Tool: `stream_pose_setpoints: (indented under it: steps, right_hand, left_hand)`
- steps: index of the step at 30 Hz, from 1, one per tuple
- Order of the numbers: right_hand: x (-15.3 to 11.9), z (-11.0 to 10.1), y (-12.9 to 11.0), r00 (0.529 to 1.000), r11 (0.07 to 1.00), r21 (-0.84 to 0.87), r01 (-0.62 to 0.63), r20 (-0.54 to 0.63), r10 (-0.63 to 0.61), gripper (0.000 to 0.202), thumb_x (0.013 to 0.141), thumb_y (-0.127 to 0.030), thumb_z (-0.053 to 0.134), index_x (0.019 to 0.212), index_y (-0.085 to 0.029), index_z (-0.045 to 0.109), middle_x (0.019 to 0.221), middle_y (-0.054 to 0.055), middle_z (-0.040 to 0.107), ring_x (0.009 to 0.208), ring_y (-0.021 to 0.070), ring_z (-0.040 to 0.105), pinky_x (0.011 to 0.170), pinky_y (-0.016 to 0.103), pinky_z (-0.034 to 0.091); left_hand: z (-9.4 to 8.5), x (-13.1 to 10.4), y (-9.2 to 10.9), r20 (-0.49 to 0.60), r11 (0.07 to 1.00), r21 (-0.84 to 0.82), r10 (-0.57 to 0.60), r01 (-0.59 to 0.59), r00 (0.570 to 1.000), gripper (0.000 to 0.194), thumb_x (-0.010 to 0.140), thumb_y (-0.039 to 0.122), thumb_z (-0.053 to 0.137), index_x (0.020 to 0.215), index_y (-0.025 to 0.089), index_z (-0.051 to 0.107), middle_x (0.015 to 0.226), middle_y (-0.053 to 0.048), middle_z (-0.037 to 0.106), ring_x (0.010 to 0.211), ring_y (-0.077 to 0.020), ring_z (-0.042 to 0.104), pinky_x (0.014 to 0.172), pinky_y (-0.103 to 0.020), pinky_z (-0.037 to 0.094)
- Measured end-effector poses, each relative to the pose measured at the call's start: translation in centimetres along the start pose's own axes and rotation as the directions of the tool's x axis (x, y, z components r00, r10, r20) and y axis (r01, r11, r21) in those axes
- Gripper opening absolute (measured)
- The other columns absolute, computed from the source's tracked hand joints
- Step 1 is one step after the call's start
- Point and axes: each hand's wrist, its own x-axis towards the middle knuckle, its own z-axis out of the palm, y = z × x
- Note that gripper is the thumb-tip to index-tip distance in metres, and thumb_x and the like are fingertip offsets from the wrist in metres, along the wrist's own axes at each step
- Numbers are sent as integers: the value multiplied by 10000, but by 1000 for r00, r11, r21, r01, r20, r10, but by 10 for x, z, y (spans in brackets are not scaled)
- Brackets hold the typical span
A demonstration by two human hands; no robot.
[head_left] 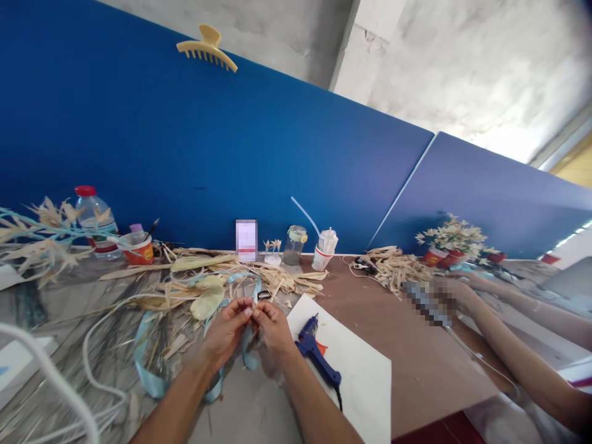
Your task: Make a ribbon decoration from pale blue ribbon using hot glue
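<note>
My left hand (pixel 227 328) and my right hand (pixel 274 325) meet over the table, thumbs and fingertips pinched together. Something small and pale sits between the fingertips, too small to make out. Light blue ribbon (pixel 152 381) lies in loops on the table around my left hand and wrist. Just beyond the fingers is a dark loop like a scissors handle (pixel 263 295). Dried husks (pixel 208 297) are strewn behind and left of my hands. To the right of my right forearm, a blue glue gun (pixel 318 353) rests on a white board (pixel 367 401).
A white cable (pixel 87 351) curves along the left. At the back stand a red-capped bottle (pixel 95 216), a red cup (pixel 140 251), a phone (pixel 246 239), a glass jar (pixel 293 246) and a paper cup (pixel 322 256). At right, another person's arm (pixel 509 348) reaches over the table.
</note>
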Motion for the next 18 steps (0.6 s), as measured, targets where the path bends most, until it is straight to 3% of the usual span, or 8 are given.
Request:
stream_pose_setpoints:
  steps: [8, 18]
  right_hand:
    - [1, 2, 2, 992, 980, 173, -103, -57, 114, 235, 605, -349, 732, 583, -180, 570, 497, -39, 577, 451, 79, 446, 481, 205, 330]
    - [1, 2, -2, 983, 883, 439, -165, 1, 184, 265, 514, -261, 822, 589, -177, 582, 483, -50, 596, 440, 89, 524, 479, 197, 384]
  left_hand:
    - [-4, 2, -3, -40, 997, 76, 22, -19, 999, 286, 592, 268, 826, 798, 160, 659, 638, 13, 617, 568, -98, 518, 559, -214, 409]
    - [-6, 4, -5, -56, 992, 125, 24, -17, 998, 311, 585, 302, 828, 816, 155, 680, 632, 20, 618, 557, -88, 502, 558, -207, 394]
